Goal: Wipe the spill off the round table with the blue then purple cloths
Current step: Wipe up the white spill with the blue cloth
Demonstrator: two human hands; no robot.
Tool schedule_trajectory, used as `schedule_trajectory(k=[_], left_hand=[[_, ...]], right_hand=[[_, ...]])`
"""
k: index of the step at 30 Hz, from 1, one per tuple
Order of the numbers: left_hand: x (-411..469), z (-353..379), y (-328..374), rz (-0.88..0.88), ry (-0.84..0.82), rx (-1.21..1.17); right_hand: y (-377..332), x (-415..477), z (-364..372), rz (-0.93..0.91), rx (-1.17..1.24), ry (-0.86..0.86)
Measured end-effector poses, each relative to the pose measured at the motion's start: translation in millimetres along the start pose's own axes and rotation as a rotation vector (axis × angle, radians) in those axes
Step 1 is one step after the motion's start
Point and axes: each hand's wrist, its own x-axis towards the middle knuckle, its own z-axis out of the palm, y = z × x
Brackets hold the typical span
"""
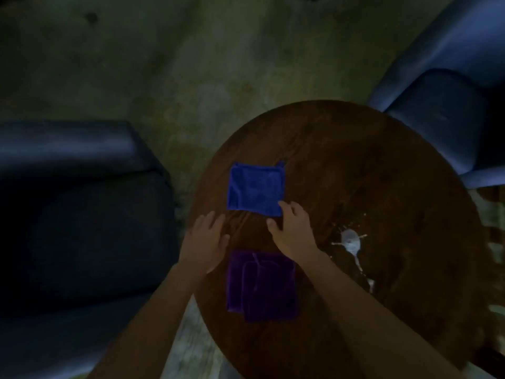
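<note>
A folded blue cloth (255, 188) lies flat on the left part of the round brown wooden table (382, 173). Nearer to me lies a folded purple cloth (261, 285). A whitish spill (351, 242) with splashes sits to the right of both cloths and trails toward the near edge. My right hand (292, 229) has its fingers spread, fingertips touching the blue cloth's near right corner. My left hand (206, 242) hovers open over the table's left edge, between the two cloths, holding nothing.
A dark blue armchair (82, 214) stands close to the table's left side. Another blue chair (442, 110) is at the far right. Dim greenish floor (191, 64) lies beyond the table. The scene is dark.
</note>
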Motion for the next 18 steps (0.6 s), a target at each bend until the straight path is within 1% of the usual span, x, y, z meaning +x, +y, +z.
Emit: schedule_trajectory(k=[2,4,6,8,10,12,16,18], left_hand=[[15,14,-8,-0.017,-0.021,0.064],[28,30,-17,0.031,0.025,0.131],[40,44,-26,0.085,0.113,0.175],[46,56,-34,0.105,0.187,0.202],[46,68,-37,0.103,0.231,0.232],[47,75,-37,0.101,0.260,0.259],[50,79,-33,0.083,0.278,0.263],[49,78,-32,0.081,0.277,0.252]], right_hand=[[-13,29,19,-0.099,-0.107,0.120],[-27,58,33,-0.189,-0.220,0.192],[-32,87,45,-0.237,-0.329,0.209],[-27,108,50,-0.268,-0.426,0.208],[-19,122,57,-0.308,-0.486,0.244],[-10,127,62,-0.328,-0.523,0.274],[3,132,55,-0.365,-0.548,0.278],[11,137,43,-0.420,-0.546,0.240]])
